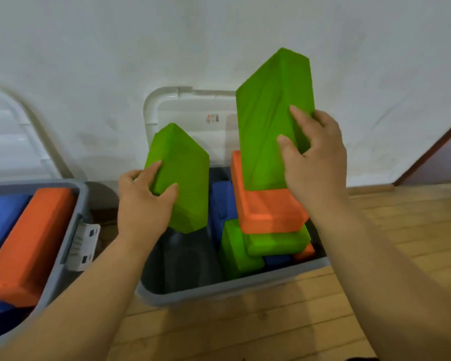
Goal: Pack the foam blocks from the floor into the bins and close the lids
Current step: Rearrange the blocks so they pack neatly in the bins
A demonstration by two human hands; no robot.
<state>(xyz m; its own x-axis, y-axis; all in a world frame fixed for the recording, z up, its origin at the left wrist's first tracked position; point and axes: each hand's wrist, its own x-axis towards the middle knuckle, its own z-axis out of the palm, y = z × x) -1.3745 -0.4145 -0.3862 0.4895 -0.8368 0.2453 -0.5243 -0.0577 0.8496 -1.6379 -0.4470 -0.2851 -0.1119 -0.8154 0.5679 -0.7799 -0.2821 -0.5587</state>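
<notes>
My left hand (143, 201) grips a green foam block (184, 175) held on end over the left, empty part of the middle grey bin (232, 285). In my right hand (314, 162) is a second, longer green foam block (268, 118), raised upright above the bin's right side. Inside the bin an orange block (266, 209) lies on top of green blocks (248, 246), with blue blocks (221, 204) behind and below. The bin's white lid (190, 118) stands open against the wall.
A second grey bin (71, 217) at the left holds an orange block (29, 243) and blue blocks (0, 217); its white lid (13, 142) also leans open. White latch clips (85, 246) hang on its side. Wooden floor (245, 329) lies in front; a white wall stands behind.
</notes>
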